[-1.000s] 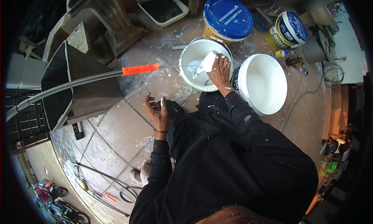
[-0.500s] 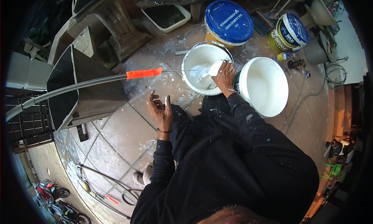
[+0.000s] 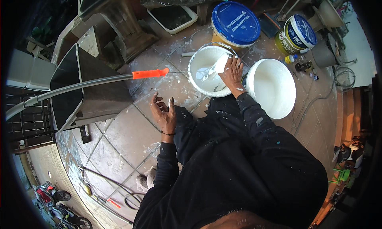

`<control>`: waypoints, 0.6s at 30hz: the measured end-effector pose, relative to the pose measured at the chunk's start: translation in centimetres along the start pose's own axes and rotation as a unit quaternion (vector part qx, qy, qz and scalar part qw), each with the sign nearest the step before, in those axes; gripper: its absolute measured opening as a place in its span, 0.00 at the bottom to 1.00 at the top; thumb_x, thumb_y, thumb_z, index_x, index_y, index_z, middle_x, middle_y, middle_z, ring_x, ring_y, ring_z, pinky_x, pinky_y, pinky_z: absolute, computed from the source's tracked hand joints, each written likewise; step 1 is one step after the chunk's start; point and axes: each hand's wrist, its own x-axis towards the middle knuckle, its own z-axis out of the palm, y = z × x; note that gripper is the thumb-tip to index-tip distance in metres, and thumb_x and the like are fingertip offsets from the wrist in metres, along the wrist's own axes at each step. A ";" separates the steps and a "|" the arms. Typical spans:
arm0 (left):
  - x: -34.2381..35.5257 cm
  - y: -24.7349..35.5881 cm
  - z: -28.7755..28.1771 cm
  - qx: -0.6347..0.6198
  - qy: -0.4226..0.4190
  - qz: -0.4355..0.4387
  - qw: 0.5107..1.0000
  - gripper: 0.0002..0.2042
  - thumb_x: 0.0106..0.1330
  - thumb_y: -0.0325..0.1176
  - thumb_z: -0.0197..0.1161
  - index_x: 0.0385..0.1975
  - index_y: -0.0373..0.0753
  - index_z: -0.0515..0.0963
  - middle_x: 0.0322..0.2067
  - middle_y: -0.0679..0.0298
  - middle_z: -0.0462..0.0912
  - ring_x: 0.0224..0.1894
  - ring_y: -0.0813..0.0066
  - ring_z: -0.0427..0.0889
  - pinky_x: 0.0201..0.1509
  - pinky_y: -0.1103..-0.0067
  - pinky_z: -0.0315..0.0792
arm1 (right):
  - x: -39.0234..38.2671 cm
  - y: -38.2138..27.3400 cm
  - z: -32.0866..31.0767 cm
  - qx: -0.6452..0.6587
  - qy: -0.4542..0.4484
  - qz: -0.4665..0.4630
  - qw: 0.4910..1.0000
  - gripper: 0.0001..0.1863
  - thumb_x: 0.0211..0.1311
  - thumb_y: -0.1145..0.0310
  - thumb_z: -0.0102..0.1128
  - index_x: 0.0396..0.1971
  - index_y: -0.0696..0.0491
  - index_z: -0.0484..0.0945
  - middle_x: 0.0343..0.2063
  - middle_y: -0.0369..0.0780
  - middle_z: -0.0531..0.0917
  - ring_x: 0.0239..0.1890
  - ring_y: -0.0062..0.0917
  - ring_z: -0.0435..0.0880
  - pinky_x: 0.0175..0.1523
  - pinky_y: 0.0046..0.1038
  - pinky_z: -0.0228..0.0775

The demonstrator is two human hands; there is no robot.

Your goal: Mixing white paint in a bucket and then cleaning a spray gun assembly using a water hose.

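My right hand (image 3: 232,74) grips a paint-coated white roller (image 3: 218,64) inside a white bucket (image 3: 193,68) holding a little white paint. The roller's thin metal frame runs left to an orange handle (image 3: 148,73), which is fixed on a long grey pole (image 3: 79,86) reaching across the left side. My left hand (image 3: 164,112), with white paint on a finger, is raised above the tiles with fingers apart and slightly curled, holding nothing. A second white bucket (image 3: 273,90), white inside, stands just right of my right hand.
A blue-lidded bucket (image 3: 234,22) and a yellow-green bucket (image 3: 290,40) stand behind. A dark angular container (image 3: 95,99) is at left, a pale-rimmed tub (image 3: 193,16) at back. A hose (image 3: 131,199) lies on the tiled floor at lower left; cable and small items lie at right.
My right hand dipped lower with the roller, then came back up a little in the bucket. My left hand has risen slightly. The view has shifted a little.
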 end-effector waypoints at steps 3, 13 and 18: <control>0.1 0.1 0.1 -0.002 0.000 0.000 1.000 0.29 0.61 0.29 0.71 0.62 0.37 0.69 0.41 0.65 0.71 0.28 0.82 0.67 0.29 0.84 0.67 | 0.4 0.0 -0.7 0.001 0.020 0.002 1.000 0.45 0.38 0.56 0.78 0.56 0.62 0.66 0.50 0.47 0.73 0.52 0.37 0.69 0.54 0.38 0.59; -0.3 0.7 -0.1 -0.007 0.007 -0.003 1.000 0.27 0.63 0.31 0.71 0.61 0.39 0.70 0.41 0.66 0.72 0.30 0.83 0.69 0.32 0.85 0.68 | 1.6 0.1 -3.8 0.015 0.025 0.032 0.999 0.47 0.36 0.55 0.80 0.55 0.62 0.65 0.51 0.50 0.71 0.53 0.40 0.69 0.54 0.41 0.60; -0.5 0.9 -0.2 -0.014 0.003 -0.004 1.000 0.26 0.63 0.30 0.70 0.61 0.38 0.69 0.42 0.66 0.72 0.30 0.83 0.69 0.31 0.85 0.68 | 2.1 0.8 -5.8 0.046 0.011 0.077 0.996 0.50 0.34 0.52 0.82 0.52 0.65 0.63 0.53 0.52 0.68 0.55 0.43 0.66 0.58 0.44 0.57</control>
